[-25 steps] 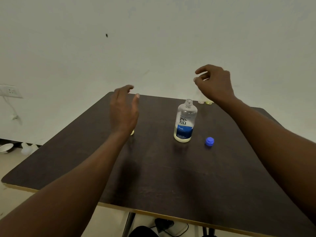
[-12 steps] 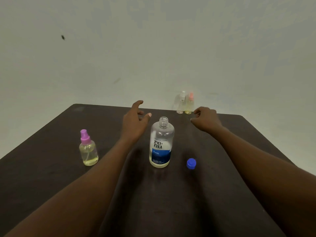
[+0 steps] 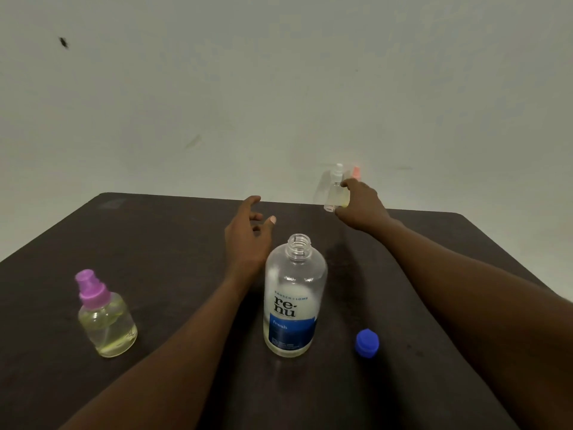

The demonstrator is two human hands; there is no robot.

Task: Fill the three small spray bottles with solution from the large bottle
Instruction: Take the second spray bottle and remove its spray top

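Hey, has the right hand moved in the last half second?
Yes. The right hand went away from the large bottle toward the far edge of the table, and now grips the white-capped spray bottle.

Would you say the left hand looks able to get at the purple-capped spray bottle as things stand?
Probably yes: the left hand is open and holds nothing, and only bare table lies between it and the purple-capped spray bottle, standing apart on that side.
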